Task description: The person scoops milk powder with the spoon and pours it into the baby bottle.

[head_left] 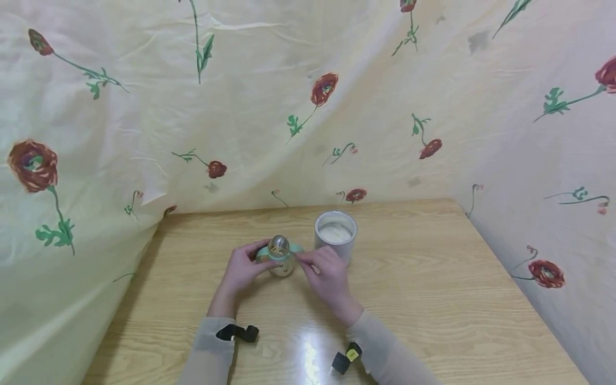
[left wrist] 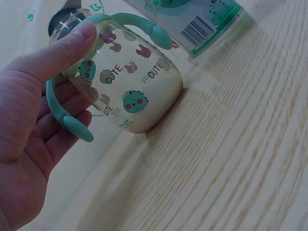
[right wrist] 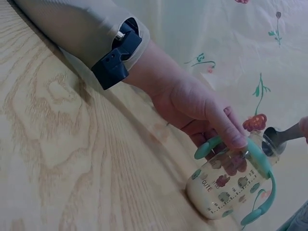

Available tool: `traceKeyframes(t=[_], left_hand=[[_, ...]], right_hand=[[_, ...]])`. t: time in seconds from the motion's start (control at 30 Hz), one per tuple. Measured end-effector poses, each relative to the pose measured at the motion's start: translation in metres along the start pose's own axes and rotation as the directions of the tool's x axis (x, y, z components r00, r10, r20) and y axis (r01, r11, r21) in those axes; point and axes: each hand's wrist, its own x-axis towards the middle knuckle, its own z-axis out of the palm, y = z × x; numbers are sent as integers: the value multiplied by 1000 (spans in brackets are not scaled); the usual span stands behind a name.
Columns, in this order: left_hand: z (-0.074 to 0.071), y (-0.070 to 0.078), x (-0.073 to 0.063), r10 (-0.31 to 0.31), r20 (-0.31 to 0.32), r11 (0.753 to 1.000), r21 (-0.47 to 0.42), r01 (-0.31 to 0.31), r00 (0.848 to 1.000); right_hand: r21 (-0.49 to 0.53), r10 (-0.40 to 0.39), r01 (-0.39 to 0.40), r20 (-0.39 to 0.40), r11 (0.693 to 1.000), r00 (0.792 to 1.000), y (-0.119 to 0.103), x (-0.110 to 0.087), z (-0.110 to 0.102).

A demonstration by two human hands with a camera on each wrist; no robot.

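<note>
A clear baby bottle (left wrist: 139, 84) with green handles and cartoon prints stands on the table, pale off-white contents in its bottom. My left hand (head_left: 244, 266) grips it near the neck, thumb in front and fingers behind. At the bottle's open mouth is the bowl of a metal spoon (right wrist: 272, 138). My right hand (head_left: 327, 270) pinches the spoon's handle, mostly hidden by its fingers in the head view; only the fingertips enter the right wrist view at its right edge. Just behind that hand stands an open canister (head_left: 336, 235) holding white powder.
The canister's printed side (left wrist: 190, 24) with a barcode shows in the left wrist view. A light wood table (head_left: 423, 299) lies under everything. Flower-patterned cloth (head_left: 260, 107) hangs behind and along both sides. Both sleeves carry dark wrist devices (head_left: 245, 333).
</note>
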Motion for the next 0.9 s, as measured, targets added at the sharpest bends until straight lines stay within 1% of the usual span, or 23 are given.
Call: traceKeyframes(t=[0.23,0.4,0.5,0.67,0.8,0.9], left_hand=[[1,1,-1,9,0,1000,22,-9,1000],[0,2,-2,2,0,1000,30,-2,1000],[1,2,-2,-2,-1,1000,24,2,1000],[1,4,-3,-6,6,1000,12,6,1000],[0,3,-2,-1,-2,1000,27,1,1000],[0,3,-4,-1,1,999,36,1,1000]], right_hand=[[3,8,-8,36,1000,999,-1,-1,-1],[-5,22,-22,38,1000,999,-2,0,-1],[1,51,-51,28,999,998,-2,0,-1],[41,106,-106,-2,994,994,-1,0,-1],[90,139,-135,-36,987,990,-1,1,-1],[121,162,-153,-66,981,985,-3,1,-2]])
